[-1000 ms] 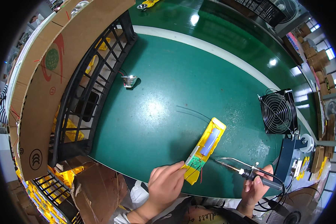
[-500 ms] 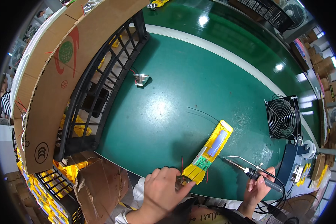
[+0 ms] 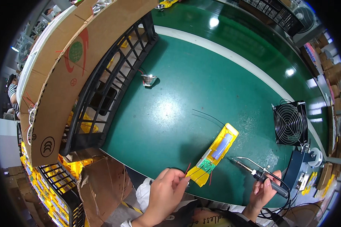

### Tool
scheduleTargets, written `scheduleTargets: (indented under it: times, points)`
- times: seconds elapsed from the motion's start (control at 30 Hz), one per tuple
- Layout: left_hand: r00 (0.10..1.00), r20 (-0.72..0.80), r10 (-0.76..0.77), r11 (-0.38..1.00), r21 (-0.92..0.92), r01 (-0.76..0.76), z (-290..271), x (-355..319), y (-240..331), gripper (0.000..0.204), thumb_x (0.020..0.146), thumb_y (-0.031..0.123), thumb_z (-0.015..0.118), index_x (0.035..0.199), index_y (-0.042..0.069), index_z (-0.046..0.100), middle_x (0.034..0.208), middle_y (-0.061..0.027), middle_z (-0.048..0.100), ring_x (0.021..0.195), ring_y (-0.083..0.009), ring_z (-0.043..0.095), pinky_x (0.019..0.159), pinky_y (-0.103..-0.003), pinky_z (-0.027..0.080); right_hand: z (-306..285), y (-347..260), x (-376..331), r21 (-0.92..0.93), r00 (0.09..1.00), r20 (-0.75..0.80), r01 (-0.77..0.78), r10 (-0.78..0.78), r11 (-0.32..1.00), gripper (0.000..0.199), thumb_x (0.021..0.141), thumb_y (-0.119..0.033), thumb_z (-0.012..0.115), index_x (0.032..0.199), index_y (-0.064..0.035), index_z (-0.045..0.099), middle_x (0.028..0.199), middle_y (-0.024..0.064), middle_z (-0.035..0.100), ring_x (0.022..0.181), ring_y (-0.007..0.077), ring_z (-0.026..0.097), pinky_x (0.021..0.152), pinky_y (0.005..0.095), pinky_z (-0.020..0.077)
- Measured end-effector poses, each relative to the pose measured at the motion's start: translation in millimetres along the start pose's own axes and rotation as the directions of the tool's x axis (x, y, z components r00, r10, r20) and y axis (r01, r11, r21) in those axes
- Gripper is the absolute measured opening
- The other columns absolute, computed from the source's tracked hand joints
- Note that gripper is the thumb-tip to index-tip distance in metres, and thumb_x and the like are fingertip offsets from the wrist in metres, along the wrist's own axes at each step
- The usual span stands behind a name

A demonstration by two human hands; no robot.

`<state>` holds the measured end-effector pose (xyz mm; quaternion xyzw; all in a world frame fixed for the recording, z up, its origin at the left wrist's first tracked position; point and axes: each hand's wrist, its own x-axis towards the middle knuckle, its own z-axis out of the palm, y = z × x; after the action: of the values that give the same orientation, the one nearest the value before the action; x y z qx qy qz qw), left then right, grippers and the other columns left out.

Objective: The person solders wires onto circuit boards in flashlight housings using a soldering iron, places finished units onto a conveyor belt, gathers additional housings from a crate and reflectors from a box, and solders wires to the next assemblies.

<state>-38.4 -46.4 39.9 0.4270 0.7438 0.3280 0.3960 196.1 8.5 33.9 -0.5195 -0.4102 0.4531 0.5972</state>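
Observation:
A yellow plastic housing (image 3: 197,175) lies aslant on the green bench. Inside it sit a pale purple cylindrical battery (image 3: 222,146) and a small green circuit board (image 3: 208,165). My left hand (image 3: 166,193) is at its near end, thumb and fingers pinched on a thin red wire (image 3: 188,168) that sticks up there. What else lies under those fingers is mostly hidden. My right hand (image 3: 262,193) grips the black handle of a soldering iron (image 3: 258,175) with a thin curved tube alongside. Its tip points left, close to the board but apart from it.
To the left stand a black plastic crate (image 3: 79,140) and a cardboard sheet (image 3: 60,94). A shiny reflector cup (image 3: 149,80) lies by the crate. On the right are a black fan (image 3: 290,123) and a dark box with a white spool (image 3: 316,157). Cables hang below my right hand.
My left fingers have drawn together in a pinch on the red wire, which now leans. The shiny round part by them is largely covered. The iron stays near the board. The whole view has shifted slightly.

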Motion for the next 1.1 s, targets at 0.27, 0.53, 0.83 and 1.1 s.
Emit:
scheduleTargets:
  times: [0.27,0.53,0.83,1.1]
  points:
    - [0.956,-0.219,0.195,0.955,-0.182,-0.236,14.8,-3.2,-11.8,0.013,0.071,0.000,0.067,0.078,0.003,0.057,0.073,-0.0055,0.060,0.067,-0.0163,0.055,0.057,-0.024,0.044,2.6,-8.8,0.9,0.005,1.000,0.001,0.005,-0.005,1.000,0.031,0.077,-0.016,0.062,0.081,-0.0046,0.033,0.061,0.0060,0.045,0.037,0.0062,0.037,0.033,0.0158,0.0328]
    - [0.839,-0.305,0.450,0.876,-0.032,-0.481,30.8,0.7,-26.3,0.018,0.063,0.003,0.073,0.077,0.011,0.066,0.074,0.0004,0.062,0.065,-0.0191,0.055,0.068,-0.033,0.046,12.0,-18.8,-2.2,-0.053,0.991,0.128,-0.030,0.036,0.998,0.030,0.075,-0.016,0.064,0.082,-0.0003,0.040,0.055,0.0083,0.048,0.036,0.0073,0.042,0.033,0.0156,0.0324]
    - [0.752,-0.413,0.513,0.849,0.115,-0.516,44.6,3.1,-32.2,0.021,0.054,0.007,0.078,0.070,0.015,0.066,0.062,0.0025,0.043,0.061,-0.0161,0.045,0.065,-0.034,0.045,29.1,-24.3,-5.6,-0.147,0.975,0.176,-0.113,0.139,0.983,0.028,0.073,-0.014,0.065,0.081,-0.0008,0.042,0.057,0.0085,0.050,0.038,0.0072,0.043,0.033,0.0165,0.0322]
    - [0.757,-0.405,0.513,0.852,0.131,-0.507,45.2,3.7,-33.2,0.022,0.052,0.006,0.077,0.069,0.016,0.067,0.065,0.0013,0.038,0.063,-0.0176,0.042,0.059,-0.032,0.042,34.2,-22.7,-6.6,-0.169,0.965,0.195,-0.142,0.174,0.975,0.028,0.072,-0.013,0.065,0.082,-0.0011,0.041,0.057,0.0081,0.050,0.038,0.0074,0.043,0.033,0.0166,0.0316]
